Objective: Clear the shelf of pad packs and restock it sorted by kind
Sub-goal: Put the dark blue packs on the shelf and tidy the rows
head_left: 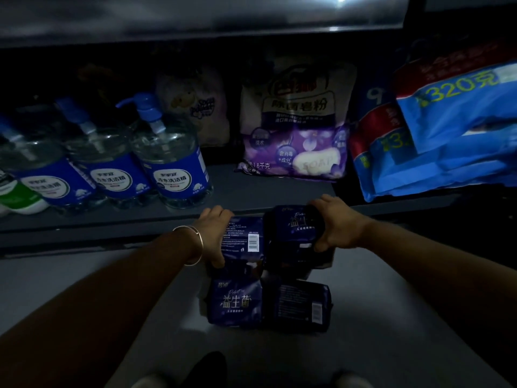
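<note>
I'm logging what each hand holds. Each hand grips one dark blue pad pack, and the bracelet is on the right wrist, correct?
Not quite: the head view shows the bracelet on the left wrist, not the right. The rest stands: the left hand grips one dark blue pad pack and the right hand grips another pack.
</note>
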